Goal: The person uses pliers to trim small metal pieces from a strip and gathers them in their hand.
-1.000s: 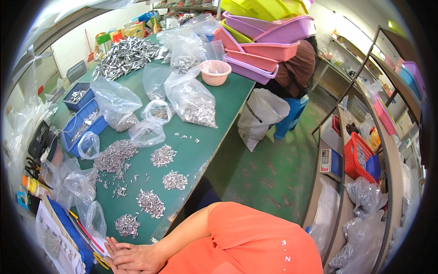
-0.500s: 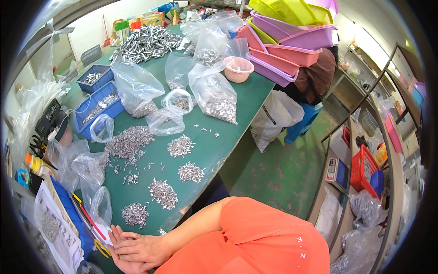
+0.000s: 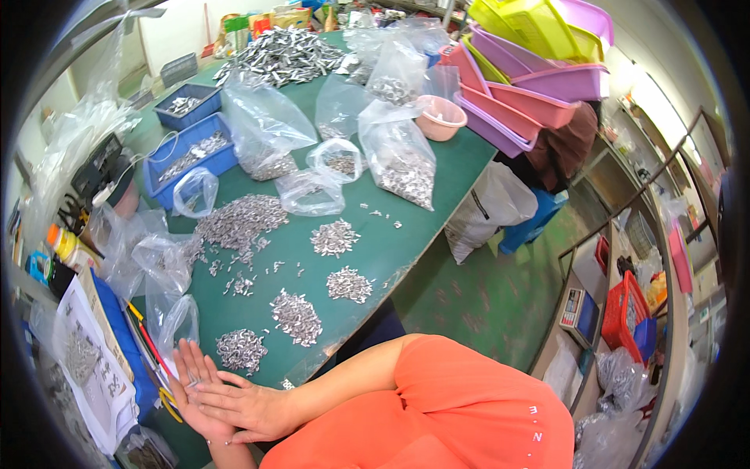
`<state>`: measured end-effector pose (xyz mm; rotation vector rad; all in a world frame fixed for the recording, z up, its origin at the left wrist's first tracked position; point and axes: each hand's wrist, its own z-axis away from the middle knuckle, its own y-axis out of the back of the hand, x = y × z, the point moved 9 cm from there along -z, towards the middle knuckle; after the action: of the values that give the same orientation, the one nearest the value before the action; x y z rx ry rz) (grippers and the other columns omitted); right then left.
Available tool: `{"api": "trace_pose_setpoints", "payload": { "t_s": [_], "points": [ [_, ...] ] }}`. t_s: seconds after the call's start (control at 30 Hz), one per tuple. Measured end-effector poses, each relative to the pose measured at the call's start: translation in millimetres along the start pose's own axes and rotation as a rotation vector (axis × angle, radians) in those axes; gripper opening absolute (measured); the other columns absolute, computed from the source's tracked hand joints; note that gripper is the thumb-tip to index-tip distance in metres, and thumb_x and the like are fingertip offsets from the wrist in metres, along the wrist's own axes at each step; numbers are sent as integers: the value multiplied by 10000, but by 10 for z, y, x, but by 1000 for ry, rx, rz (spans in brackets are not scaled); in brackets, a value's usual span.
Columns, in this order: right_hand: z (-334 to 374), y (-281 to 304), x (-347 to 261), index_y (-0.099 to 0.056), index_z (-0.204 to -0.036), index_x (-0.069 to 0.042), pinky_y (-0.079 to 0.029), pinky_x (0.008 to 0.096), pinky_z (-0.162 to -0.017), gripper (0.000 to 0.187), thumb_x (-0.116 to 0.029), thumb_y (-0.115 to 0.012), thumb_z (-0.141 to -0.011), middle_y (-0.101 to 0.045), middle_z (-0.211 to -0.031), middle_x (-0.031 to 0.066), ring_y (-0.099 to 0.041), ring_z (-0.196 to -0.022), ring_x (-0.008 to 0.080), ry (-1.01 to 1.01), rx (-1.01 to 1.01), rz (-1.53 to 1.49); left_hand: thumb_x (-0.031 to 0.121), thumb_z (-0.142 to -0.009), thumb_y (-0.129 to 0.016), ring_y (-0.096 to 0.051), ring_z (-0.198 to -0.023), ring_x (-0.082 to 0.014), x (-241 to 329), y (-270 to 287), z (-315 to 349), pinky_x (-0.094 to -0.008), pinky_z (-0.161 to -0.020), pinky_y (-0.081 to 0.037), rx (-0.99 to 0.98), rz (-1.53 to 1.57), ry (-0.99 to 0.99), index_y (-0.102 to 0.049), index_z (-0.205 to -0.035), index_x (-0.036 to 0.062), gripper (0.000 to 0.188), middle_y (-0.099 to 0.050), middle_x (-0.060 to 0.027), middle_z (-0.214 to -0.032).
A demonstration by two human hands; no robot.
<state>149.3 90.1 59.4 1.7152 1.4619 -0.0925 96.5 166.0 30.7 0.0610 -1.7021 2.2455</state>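
**Two hands pressed together at the near corner of the bench**

The green bench [image 3: 258, 301] carries everything, and I work at its near end. At the far right corner leans a stack of plastic tubs [image 3: 539, 74]; I count about seven, in yellow-green, purple and pink. Along the left edge stand two blue trays [image 3: 191, 156], each holding metal parts, and beyond them, at the far end, lies one big loose heap [image 3: 281, 51] of the same parts. Across the middle I count roughly six clear plastic bags [image 3: 398, 156] with parts in them, some upright, some slumped, and near the right edge one small pink bowl [image 3: 439, 117]. More empty-looking bags [image 3: 160, 270] crowd the left edge close to me.

Closer in, one wide scatter of parts [image 3: 238, 223] spreads by the left edge, and four small piles [image 3: 295, 316] are set apart on the green top, the nearest pile [image 3: 241, 349] just beyond my fingertips.

My left hand [image 3: 195, 387] and right hand [image 3: 242, 406] lie flat, palm to palm, crossed over each other at the near left corner, fingers stretched out. A few small metal parts [image 3: 194, 381] show between them, at the fingers; how many I cannot tell.
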Motion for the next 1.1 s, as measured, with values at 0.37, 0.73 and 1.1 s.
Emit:
{"api": "trace_pose_setpoints", "payload": {
  "t_s": [0.37,0.73,1.1],
  "points": [
    [-99,-17,-36,-518,-1281,36,-203,541,-1117,623,-344,-683,-816,-425,-1433,210,-330,-1392,338,-20,-157,99,379,-1048,-295,-158,-1477,-322,-13,113,-65,-505,-1194,-195,-356,235,107,-287,-1473,-18,582,-200,-176,-1583],
    [-49,111,149,-403,-1384,60,-37,536,-1132,784,-338,-720,-787,-291,-1513,255,-235,-1427,395,-207,-46,173,448,-1038,-230,-120,-1474,-378,-14,73,-48,-481,-1195,-188,-345,273,117,-232,-1474,-73,680,-143,-229,-1582],
    [-128,13,-16,-515,-1317,0,-37,528,-1141,624,-299,-697,-800,-468,-1443,144,-379,-1375,286,-73,-241,133,497,-1032,-206,-185,-1468,-331,8,59,-26,-450,-1189,-224,-317,207,107,-224,-1489,-40,706,-197,-215,-1572]
  ]
}}
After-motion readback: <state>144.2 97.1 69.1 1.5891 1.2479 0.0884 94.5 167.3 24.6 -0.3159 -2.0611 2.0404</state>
